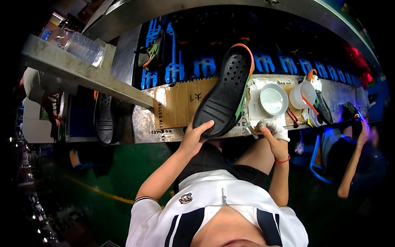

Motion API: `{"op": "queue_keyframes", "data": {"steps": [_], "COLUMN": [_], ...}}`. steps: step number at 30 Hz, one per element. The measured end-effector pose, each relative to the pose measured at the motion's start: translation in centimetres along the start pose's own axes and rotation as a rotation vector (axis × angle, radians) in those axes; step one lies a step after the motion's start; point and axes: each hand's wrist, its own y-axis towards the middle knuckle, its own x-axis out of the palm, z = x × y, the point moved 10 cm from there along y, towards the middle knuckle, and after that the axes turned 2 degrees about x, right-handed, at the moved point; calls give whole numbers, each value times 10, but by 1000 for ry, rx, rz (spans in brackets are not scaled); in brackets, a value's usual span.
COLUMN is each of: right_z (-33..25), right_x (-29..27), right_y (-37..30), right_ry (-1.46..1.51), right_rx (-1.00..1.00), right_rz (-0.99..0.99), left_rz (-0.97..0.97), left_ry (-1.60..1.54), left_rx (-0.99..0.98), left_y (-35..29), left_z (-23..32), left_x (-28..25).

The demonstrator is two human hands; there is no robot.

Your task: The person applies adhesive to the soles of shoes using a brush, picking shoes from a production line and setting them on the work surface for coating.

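A black shoe sole (224,92) with an orange rim at the toe and green along one side stands tilted over the bench, its holed and ridged face toward me. My left hand (192,138) grips its heel end, thumb pressed on the black face. Just right of the heel, my right hand (277,145) is closed on a crumpled white cloth (276,128). Something small and brownish shows at its fingertips, too small to name. Beyond that hand are a round white bowl (274,100) on white paper and a second white tub (302,95) with an orange strip over its rim.
Flattened cardboard (175,107) covers part of the bench. A red-handled tool (293,117) lies by the bowls, and another shoe (324,105) leans at right. Blue racks (204,66) line the back. A metal beam (90,74) crosses at left. A co-worker's arm (354,160) reaches in at right.
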Motion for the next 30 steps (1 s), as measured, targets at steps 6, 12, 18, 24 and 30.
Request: {"op": "queue_keyframes", "data": {"steps": [6,12,18,24,30], "right_z": [-4,0,9,1,6], "right_x": [7,1,1,16,20], "right_y": [4,4,5,6,6], "right_ry": [30,-37,-40,-22,-56], "right_rx": [-21,13,37,76,39], "right_rz": [-20,-5,11,-9,-47], "left_rz": [-37,225,921,483,577], "left_ry": [66,-207,-179,-194,-67], "left_rx": [-13,120,480,301,231], "left_y": [-11,-42,-125,-110,-87], "left_z": [4,20,102,164,174], "left_x": [-14,-100,-292,-348,-356]}}
